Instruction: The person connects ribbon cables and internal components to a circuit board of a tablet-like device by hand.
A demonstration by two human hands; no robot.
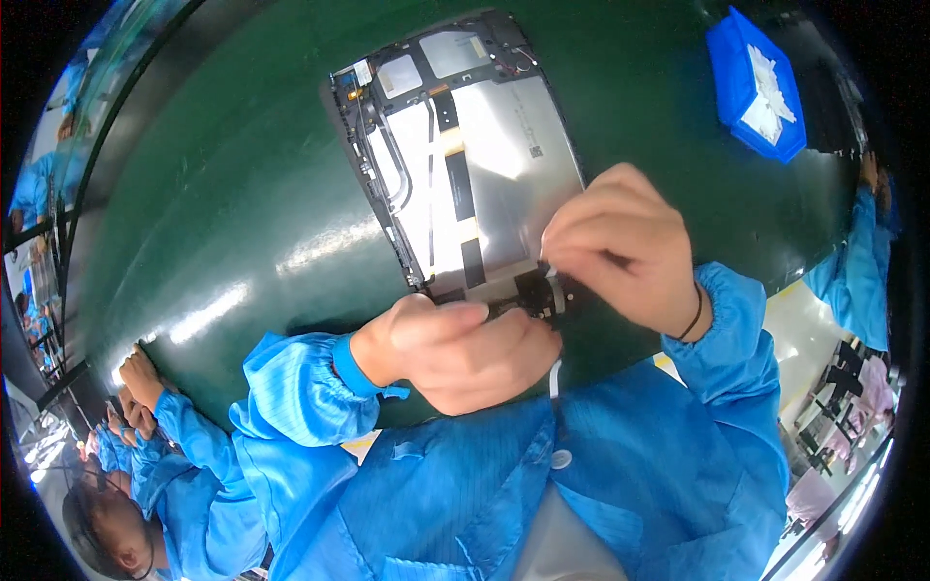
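An opened tablet (pixel 513 184) lies on the green table, its silver back plate, black frame, cables and dark tape strips exposed. My left hand (pixel 465 353) is closed at its near edge, fingers curled over the frame and covering part of it. At the near right corner, my right hand (pixel 625 247) pinches with thumb and forefinger; a thin whitish strip (pixel 555 293) shows just below the fingertips. Another short white strip (pixel 555 378) sticks out beneath my left fingers. A blue band (pixel 354 368) circles my left wrist.
A blue bin (pixel 728 73) with crumpled white pieces (pixel 770 97) stands at the far right of the green table (pixel 242 223). To the left, a person in blue (pixel 194 474) sits close by, a hand (pixel 142 378) on the table edge. Another blue sleeve (pixel 857 271) shows at right.
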